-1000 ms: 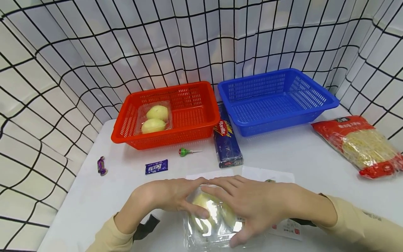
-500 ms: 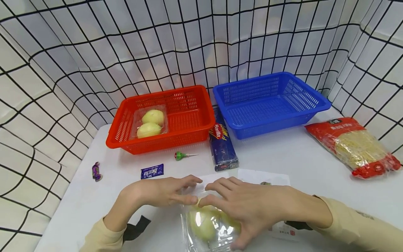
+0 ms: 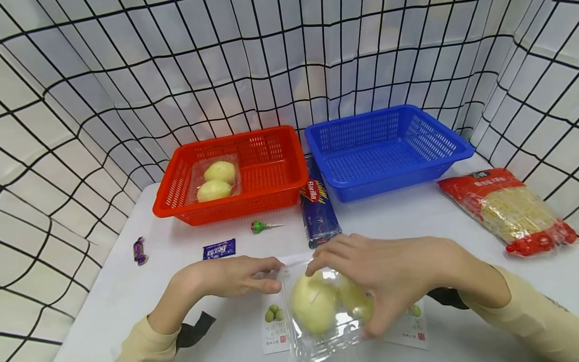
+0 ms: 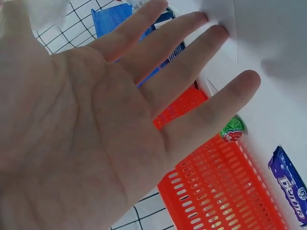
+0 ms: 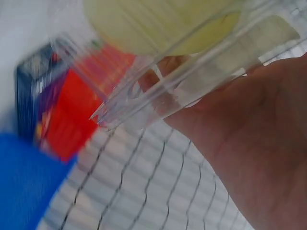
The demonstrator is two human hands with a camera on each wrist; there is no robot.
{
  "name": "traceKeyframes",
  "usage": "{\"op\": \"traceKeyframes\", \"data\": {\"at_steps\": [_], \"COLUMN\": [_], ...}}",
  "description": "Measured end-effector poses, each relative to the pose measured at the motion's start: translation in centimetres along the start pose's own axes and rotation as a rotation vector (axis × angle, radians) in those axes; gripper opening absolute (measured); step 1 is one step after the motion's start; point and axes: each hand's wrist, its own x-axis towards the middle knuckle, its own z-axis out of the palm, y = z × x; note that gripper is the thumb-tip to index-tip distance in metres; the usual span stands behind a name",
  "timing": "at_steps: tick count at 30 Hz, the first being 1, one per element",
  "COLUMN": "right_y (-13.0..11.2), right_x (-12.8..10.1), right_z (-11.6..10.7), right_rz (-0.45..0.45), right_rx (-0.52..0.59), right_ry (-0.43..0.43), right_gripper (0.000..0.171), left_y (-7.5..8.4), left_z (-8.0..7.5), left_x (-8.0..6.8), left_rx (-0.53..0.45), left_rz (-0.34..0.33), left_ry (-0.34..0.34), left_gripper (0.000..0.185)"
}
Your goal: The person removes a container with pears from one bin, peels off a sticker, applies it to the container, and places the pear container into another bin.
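My right hand (image 3: pixel 384 274) grips the right side of a clear plastic clamshell box (image 3: pixel 312 344) holding pale yellow-green fruit (image 3: pixel 314 304). The box is tilted and appears raised off the table; in the right wrist view its rim (image 5: pixel 158 91) lies against the palm. My left hand (image 3: pixel 230 276) is at the box's upper left corner, its fingers straight. Spread fingers (image 4: pixel 177 72) and a bare palm fill the left wrist view, with nothing held. Partly hidden below the box lies a white printed sheet (image 3: pixel 273 334) with green fruit pictures.
Farther back stand a red basket (image 3: pixel 244 203), holding another box of fruit (image 3: pixel 217 181), and a blue basket (image 3: pixel 384 183). Between them lies a blue Barilla box (image 3: pixel 318 216). A lollipop (image 3: pixel 258 227), two wrapped sweets (image 3: pixel 219 249) and a red noodle bag (image 3: pixel 511 211) lie around.
My right hand has taken hold of the box and tilted it up, moving slightly right. More of the printed sheet shows below. My left hand has drawn back a little to the left.
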Motion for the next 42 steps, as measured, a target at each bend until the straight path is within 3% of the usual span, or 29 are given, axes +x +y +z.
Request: {"op": "traceKeyframes", "data": {"at_steps": [3, 9, 15, 18, 22, 28, 32, 37, 42], "right_y": [1.3, 5.2, 7.9, 8.6, 10.5, 14.2, 16.3, 16.8, 16.4], "right_x": [-1.4, -3.5, -2.9, -1.7, 0.9, 5.4, 7.5, 8.5, 9.4], "right_z": [-1.6, -4.2, -5.6, -7.2, -10.7, -14.0, -14.4, -14.4, -14.9], "right_rz": [0.035, 0.229, 0.364, 0.488, 0.644, 0.815, 0.886, 0.972, 0.995], "right_rx": [-0.011, -0.027, 0.005, 0.043, 0.107, 0.146, 0.202, 0.269, 0.337], "right_ry": [0.129, 0.424, 0.678, 0.74, 0.728, 0.576, 0.497, 0.385, 0.327], "right_gripper": [0.094, 0.098, 0.099, 0.102, 0.104, 0.104, 0.109, 0.132, 0.127], "left_y": [0.0, 1.5, 2.3, 2.4, 2.3, 2.0, 1.8, 1.8, 1.8], "left_z": [0.1, 1.6, 2.1, 2.2, 2.1, 2.1, 2.1, 2.2, 2.3], "left_x": [0.2, 0.4, 0.4, 0.5, 0.5, 0.5, 0.4, 0.4, 0.2], "left_rx": [-0.009, 0.037, 0.085, 0.086, 0.075, 0.073, 0.076, 0.093, 0.101], "left_rz": [-0.001, -0.105, -0.064, -0.051, -0.052, -0.05, -0.046, -0.045, -0.039], "left_ry": [0.016, 0.042, 0.037, 0.043, 0.05, 0.063, 0.076, 0.08, 0.089], "left_gripper": [0.069, 0.062, 0.054, 0.049, 0.047, 0.045, 0.044, 0.044, 0.044]}}
